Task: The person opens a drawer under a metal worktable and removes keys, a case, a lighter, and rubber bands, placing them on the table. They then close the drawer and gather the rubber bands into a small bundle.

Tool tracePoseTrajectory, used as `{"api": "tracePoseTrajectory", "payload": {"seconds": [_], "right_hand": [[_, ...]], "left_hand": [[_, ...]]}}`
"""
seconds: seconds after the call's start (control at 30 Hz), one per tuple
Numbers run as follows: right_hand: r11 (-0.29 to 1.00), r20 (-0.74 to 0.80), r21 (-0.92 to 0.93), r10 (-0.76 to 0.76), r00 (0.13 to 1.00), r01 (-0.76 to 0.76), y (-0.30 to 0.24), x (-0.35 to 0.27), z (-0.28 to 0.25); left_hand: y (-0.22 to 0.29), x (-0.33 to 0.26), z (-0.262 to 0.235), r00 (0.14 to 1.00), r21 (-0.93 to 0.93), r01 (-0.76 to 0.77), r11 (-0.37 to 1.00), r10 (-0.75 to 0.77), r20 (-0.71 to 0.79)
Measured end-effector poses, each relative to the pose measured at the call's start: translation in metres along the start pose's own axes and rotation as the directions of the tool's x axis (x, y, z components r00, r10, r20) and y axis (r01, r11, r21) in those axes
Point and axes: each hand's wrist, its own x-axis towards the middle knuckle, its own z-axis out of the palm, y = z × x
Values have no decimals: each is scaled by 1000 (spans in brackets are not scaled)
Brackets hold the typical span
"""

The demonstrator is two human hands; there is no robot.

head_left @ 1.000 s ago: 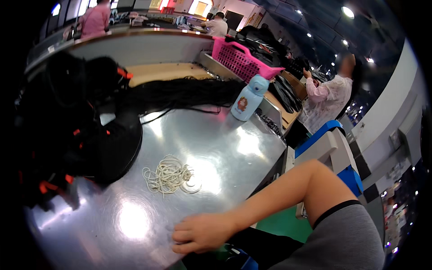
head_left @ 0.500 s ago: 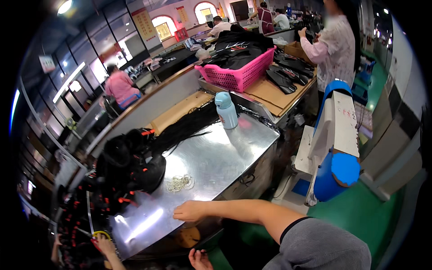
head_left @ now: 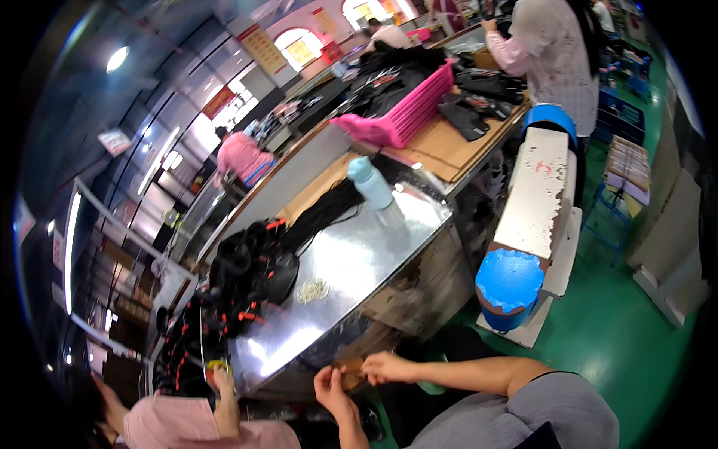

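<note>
My left hand (head_left: 330, 386) is raised in front of the metal table's near edge, its fingertips pinched together. Just to its right, my right hand (head_left: 383, 368) has its fingers curled and pressed together, pointing at the left. The hands are a small gap apart; whatever is in either pinch is too small to make out. Beyond them on the shiny metal table (head_left: 329, 314) lies a loose pile of pale thin loops (head_left: 311, 290), like rubber bands. Left of the loops is a heap of black items with orange-red bits (head_left: 232, 284).
A light-blue bottle (head_left: 370, 183) stands toward the far end, beside black strands (head_left: 321, 213). Behind is a pink basket (head_left: 404, 120) of black pieces. A white-and-blue machine (head_left: 523, 217) stands right. At lower left, a co-worker's hand (head_left: 224, 382) holds a yellow-handled tool.
My right hand has drawn back from over the tabletop to beside my left hand, which has come up further into view. The view has shifted, showing more of the co-worker at lower left.
</note>
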Motion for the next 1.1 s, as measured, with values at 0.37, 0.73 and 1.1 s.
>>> {"api": "tracePoseTrajectory", "payload": {"seconds": [0.37, 0.73, 1.1], "right_hand": [[960, -65, 155, -225, 972, 233, -140, -35, -7], [654, -538, 347, -449, 713, 673, -180, 36, -84], [671, -663, 211, -437, 608, 711, -176, 83, -158]], "left_hand": [[3, -15, 14, 884, 483, -342, 806, 102, 457], [38, 1, -37, 829, 102, 331, 938, -341, 443], [24, 15, -156, 872, 339, 343, 876, -431, 233]]}}
